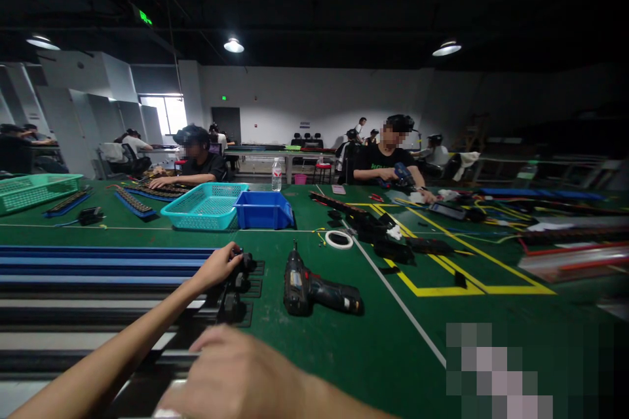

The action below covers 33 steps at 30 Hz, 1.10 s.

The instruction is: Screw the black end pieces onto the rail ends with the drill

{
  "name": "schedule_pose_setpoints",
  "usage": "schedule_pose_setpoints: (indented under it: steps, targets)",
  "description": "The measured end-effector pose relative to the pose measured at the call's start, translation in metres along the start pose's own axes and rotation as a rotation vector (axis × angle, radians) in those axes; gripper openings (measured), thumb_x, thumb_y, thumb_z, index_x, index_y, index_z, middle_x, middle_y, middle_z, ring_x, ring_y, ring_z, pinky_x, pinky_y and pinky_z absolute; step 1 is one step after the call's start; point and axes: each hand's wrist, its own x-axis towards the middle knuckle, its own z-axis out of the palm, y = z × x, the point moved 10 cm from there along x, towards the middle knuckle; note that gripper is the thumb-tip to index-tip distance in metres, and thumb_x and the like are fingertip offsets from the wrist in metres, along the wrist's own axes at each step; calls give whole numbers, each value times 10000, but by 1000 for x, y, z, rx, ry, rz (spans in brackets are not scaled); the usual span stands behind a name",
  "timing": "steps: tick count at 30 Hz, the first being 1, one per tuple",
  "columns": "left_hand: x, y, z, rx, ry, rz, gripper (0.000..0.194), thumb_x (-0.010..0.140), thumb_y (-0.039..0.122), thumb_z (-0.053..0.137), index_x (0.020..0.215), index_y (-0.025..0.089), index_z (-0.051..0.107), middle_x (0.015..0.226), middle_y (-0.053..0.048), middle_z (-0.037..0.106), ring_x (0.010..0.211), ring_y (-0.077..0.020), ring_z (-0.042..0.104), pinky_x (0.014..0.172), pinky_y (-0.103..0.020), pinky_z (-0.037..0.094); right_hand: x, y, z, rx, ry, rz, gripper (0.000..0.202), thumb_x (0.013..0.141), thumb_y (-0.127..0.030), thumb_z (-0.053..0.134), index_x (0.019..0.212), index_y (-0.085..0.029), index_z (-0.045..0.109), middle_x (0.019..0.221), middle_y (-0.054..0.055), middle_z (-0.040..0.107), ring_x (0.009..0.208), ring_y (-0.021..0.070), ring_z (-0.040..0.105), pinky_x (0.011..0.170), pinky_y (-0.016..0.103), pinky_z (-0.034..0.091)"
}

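Long blue rails [108,263] run leftward from L hand [221,266], bent fingers over blk end fitting [248,262]; R hand [240,373] blurred, grips unclear

Reaching diagonally forward with the bare left forearm [132,340], bending the fingers [234,260] of the left hand [220,267] downward; holding the right hand [246,373], blurred, lower and closer in, knuckles uppermost, with the right forearm [339,400] angled in from the lower right.
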Motion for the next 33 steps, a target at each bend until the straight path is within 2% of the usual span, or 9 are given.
schedule_pose_setpoints:
  steps: [3, 7, 10, 12, 17, 21, 25, 29, 33]
  targets:
    - [0, 1, 1, -15, -16, 13, 319, 874, 438, 440, 1012, 173, 552, 844, -47, 657, 741, -170, 589, 647, -238, 375, -15, 77, -60, -159, 130, 231, 237, 841, -231, 504, 1038, -158, 615, 908, 69, 676, 849, 169, 581, 875, 348, 425]
    - [0, -1, 2, 0, -25, -8, 329, 877, 442, 438, 1019, 167, 551, 833, -50, 657, 722, -167, 586, 641, -238, 374, -81, 184, -130, -426, 287, 572, 151, 856, -218, 481, 854, -174, 626, 830, 46, 664, 811, 170, 565, 806, 308, 395]
    - [1, -1, 2, 10, -18, 1, 328, 883, 441, 429, 1025, 169, 548, 823, -48, 654, 710, -166, 583, 633, -239, 369, -145, 245, -159, -587, 322, 779, 181, 840, -226, 477, 713, -173, 594, 725, 45, 636, 695, 164, 552, 716, 282, 374]
    - [1, -1, 3, 11, -20, 4, 328, 883, 442, 431, 1027, 171, 546, 818, -46, 652, 707, -167, 583, 629, -239, 367, -178, 273, -167, -629, 304, 853, 188, 826, -243, 480, 686, -180, 589, 692, 41, 629, 669, 167, 552, 694, 273, 366]
    - [1, -2, 4, 5, -16, 11, 323, 884, 443, 431, 1027, 176, 543, 826, -43, 648, 713, -165, 580, 628, -239, 364, -216, 299, -161, -675, 258, 886, 191, 820, -259, 469, 705, -189, 605, 710, 41, 639, 697, 180, 562, 736, 284, 360]
    - [1, -2, 3, 15, -11, 14, 322, 884, 437, 429, 1031, 174, 542, 810, -40, 642, 713, -166, 577, 629, -239, 360, -225, 307, -139, -614, 200, 881, 182, 810, -253, 481, 741, -190, 637, 722, 41, 646, 709, 179, 570, 790, 303, 365]
    - [1, -1, 3, 13, -18, 1, 322, 885, 434, 423, 1030, 172, 543, 813, -41, 644, 707, -165, 578, 626, -240, 358, -231, 315, -127, -429, 195, 891, 197, 803, -321, 513, 802, -196, 666, 745, 35, 649, 713, 176, 582, 732, 285, 403]
    - [0, 1, 3, 8, -24, -6, 324, 883, 437, 428, 1027, 171, 544, 829, -45, 649, 725, -168, 584, 636, -238, 359, -231, 321, -136, -314, 226, 913, 271, 779, -408, 564, 897, -193, 680, 902, 62, 664, 836, 192, 602, 791, 294, 437]
    - [0, 4, 2, 5, -29, 4, 333, 887, 440, 418, 1032, 169, 544, 805, -40, 643, 719, -169, 584, 631, -237, 354, -235, 326, -157, -432, 155, 1033, 413, 758, -515, 579, 976, -178, 680, 1038, 110, 643, 975, 240, 592, 889, 333, 426]
